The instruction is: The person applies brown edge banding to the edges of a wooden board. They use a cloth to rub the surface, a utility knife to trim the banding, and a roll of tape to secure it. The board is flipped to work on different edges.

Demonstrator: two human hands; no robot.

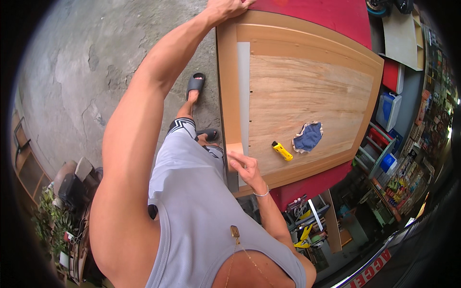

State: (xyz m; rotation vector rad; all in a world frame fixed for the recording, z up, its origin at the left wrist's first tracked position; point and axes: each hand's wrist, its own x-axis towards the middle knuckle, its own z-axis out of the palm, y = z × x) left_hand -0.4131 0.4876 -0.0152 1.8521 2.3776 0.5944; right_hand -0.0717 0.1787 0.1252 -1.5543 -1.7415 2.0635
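Note:
A large wooden panel [307,91] with a tan raised frame lies on a red-topped table. My left hand [229,6] is stretched to its far left corner, resting there with fingers extended, partly cut off by the picture's upper edge. My right hand [247,169] is at the near left part of the frame, fingers bent and tips against the edge. Beside those fingertips is a pale peach piece [235,148]; whether it is loose is unclear. A grey strip [244,91] runs along the frame's inner left side. On the panel lie a yellow utility knife [282,150] and a crumpled blue cloth [308,138].
The red tabletop [317,17] shows beyond the panel. Shelves and a stool-like frame [372,149] stand at the right, with boxes and tools. Below the table are several yellow-handled tools [303,233]. Potted plants [50,225] are at the lower left, on grey concrete floor [105,57].

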